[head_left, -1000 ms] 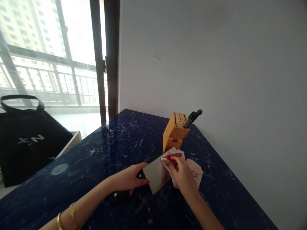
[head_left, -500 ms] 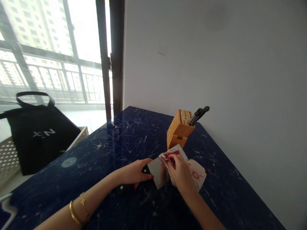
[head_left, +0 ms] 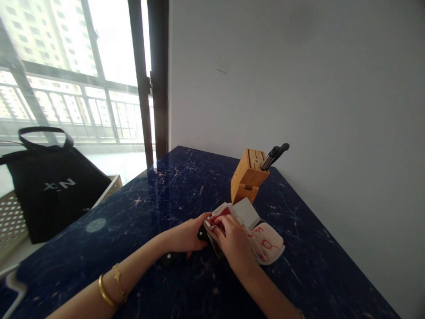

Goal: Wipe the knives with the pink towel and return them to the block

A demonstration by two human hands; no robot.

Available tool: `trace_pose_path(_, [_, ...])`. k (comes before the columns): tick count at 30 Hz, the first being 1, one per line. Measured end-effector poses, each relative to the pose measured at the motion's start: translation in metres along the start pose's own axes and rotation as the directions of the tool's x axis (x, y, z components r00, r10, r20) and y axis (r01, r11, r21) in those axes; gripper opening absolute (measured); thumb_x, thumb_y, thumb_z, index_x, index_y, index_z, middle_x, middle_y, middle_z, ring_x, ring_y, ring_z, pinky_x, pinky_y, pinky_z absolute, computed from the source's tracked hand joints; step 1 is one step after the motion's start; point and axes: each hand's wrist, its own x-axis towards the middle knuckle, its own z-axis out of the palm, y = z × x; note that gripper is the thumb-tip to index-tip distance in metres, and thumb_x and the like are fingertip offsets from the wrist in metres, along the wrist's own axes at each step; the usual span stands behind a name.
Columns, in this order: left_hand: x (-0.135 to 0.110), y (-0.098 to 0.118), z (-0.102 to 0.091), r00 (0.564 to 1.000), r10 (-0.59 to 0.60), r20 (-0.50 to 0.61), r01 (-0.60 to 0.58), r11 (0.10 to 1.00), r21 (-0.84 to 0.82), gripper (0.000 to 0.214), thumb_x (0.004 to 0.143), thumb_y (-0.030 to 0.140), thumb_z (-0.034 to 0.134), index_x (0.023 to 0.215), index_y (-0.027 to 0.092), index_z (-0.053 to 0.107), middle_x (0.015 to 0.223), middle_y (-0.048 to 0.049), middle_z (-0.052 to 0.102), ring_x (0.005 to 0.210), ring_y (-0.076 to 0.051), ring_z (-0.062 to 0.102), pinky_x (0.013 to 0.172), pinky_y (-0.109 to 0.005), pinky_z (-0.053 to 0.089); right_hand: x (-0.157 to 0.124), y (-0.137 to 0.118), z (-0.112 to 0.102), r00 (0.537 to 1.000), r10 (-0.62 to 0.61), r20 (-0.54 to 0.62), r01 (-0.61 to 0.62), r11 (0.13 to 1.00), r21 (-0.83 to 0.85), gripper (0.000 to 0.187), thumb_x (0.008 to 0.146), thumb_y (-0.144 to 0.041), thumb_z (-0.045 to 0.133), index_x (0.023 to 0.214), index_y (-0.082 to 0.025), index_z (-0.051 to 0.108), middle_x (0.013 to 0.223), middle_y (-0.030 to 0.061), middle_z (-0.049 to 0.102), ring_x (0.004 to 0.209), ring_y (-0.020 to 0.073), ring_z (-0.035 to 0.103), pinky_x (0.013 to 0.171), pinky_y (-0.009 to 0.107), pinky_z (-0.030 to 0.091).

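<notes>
My left hand (head_left: 186, 235) is closed around the black riveted handle of a cleaver (head_left: 246, 214), held low over the dark blue table. Pinched in my right hand (head_left: 235, 241) is a white cloth (head_left: 267, 244) with red markings, pressed onto the blade close to the handle. Part of the blade is hidden under the cloth and fingers; its far end shows bare. The cloth's loose end hangs to the right of the blade. Just behind stands a wooden knife block (head_left: 247, 173) with black-handled tools (head_left: 277, 154) in its right side.
The blue marbled table (head_left: 186, 177) runs back to a grey wall. On the left, a black bag (head_left: 56, 190) sits with a perforated cream basket (head_left: 9, 217) beside the window. A pale round mark (head_left: 96, 225) shows on the tabletop's left part.
My right hand has slid the cloth left along the blade towards the handle, baring the blade's far end. My left hand stays on the handle.
</notes>
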Motion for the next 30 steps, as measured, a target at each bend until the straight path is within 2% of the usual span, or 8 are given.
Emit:
trace_pose_path(7, [0.002, -0.005, 0.001, 0.999, 0.025, -0.027, -0.024, 0.999, 0.034, 0.047, 0.065, 0.013, 0.051, 0.110, 0.019, 0.038, 0.083, -0.0037, 0.062, 0.041, -0.010, 0.057, 0.030, -0.014, 0.038, -0.002, -0.009, 0.002, 0.999, -0.034, 0.033, 0.037, 0.997, -0.071, 0.009, 0.079, -0.019, 0.048, 0.082, -0.022, 0.056, 0.083, 0.0022, 0.058, 0.080, 0.0160, 0.055, 0.072, 0.025, 0.040])
trace_pose_path(12, [0.000, 0.001, 0.000, 1.000, 0.009, -0.021, -0.009, 1.000, -0.014, 0.051, 0.067, 0.018, 0.051, 0.117, 0.020, 0.038, 0.088, -0.0042, 0.061, 0.042, -0.010, 0.056, 0.031, -0.016, 0.039, -0.005, -0.010, -0.005, 0.994, -0.008, 0.110, 0.023, 0.991, -0.135, 0.010, 0.077, -0.016, 0.048, 0.078, -0.021, 0.056, 0.080, 0.0027, 0.058, 0.077, 0.0161, 0.056, 0.067, 0.025, 0.039])
trace_pose_path(17, [0.002, -0.002, 0.000, 0.999, -0.038, 0.024, 0.038, 0.999, 0.007, 0.032, 0.069, 0.021, 0.049, 0.100, 0.017, 0.050, 0.075, -0.0005, 0.060, 0.041, -0.009, 0.054, 0.032, -0.015, 0.039, -0.015, -0.002, -0.011, 0.985, -0.006, 0.172, 0.031, 0.989, -0.141, 0.012, 0.073, -0.013, 0.049, 0.077, -0.022, 0.056, 0.081, 0.0012, 0.059, 0.076, 0.0150, 0.056, 0.065, 0.023, 0.039])
trace_pose_path(20, [0.002, -0.004, -0.001, 0.998, -0.046, 0.031, 0.046, 0.999, 0.016, 0.033, 0.068, 0.020, 0.050, 0.101, 0.017, 0.049, 0.072, 0.0008, 0.060, 0.040, -0.008, 0.054, 0.031, -0.013, 0.038, -0.015, 0.009, -0.016, 0.980, 0.006, 0.197, 0.020, 0.992, -0.129, 0.010, 0.072, -0.014, 0.051, 0.074, -0.022, 0.056, 0.080, 0.0006, 0.059, 0.074, 0.0143, 0.056, 0.064, 0.023, 0.038])
trace_pose_path(22, [0.002, -0.004, -0.001, 0.998, -0.049, 0.037, 0.048, 0.999, 0.020, 0.034, 0.069, 0.019, 0.049, 0.102, 0.018, 0.048, 0.072, 0.0010, 0.060, 0.040, -0.008, 0.054, 0.030, -0.013, 0.038, -0.010, 0.019, -0.020, 0.985, 0.058, 0.161, -0.034, 0.988, -0.150, 0.007, 0.074, -0.016, 0.050, 0.073, -0.021, 0.056, 0.079, 0.0013, 0.059, 0.074, 0.0151, 0.057, 0.064, 0.024, 0.039])
trace_pose_path(26, [0.001, 0.002, -0.001, 0.997, -0.073, 0.041, 0.072, 0.997, 0.024, 0.039, 0.070, 0.019, 0.047, 0.108, 0.020, 0.047, 0.078, -0.0003, 0.062, 0.040, -0.010, 0.057, 0.029, -0.014, 0.039, 0.003, 0.039, -0.024, 0.990, 0.139, 0.001, -0.137, 0.972, -0.191, 0.013, 0.080, -0.025, 0.045, 0.076, -0.019, 0.056, 0.083, 0.0055, 0.060, 0.075, 0.0170, 0.057, 0.066, 0.026, 0.040])
trace_pose_path(30, [-0.001, 0.009, 0.000, 0.998, -0.058, 0.038, 0.057, 0.998, 0.026, 0.046, 0.070, 0.018, 0.046, 0.117, 0.022, 0.043, 0.083, -0.0010, 0.063, 0.040, -0.009, 0.057, 0.030, -0.014, 0.040, 0.006, 0.040, -0.020, 0.994, 0.090, -0.067, -0.102, 0.972, -0.212, 0.019, 0.084, -0.028, 0.040, 0.085, -0.019, 0.057, 0.088, 0.0070, 0.059, 0.080, 0.0179, 0.057, 0.068, 0.027, 0.040])
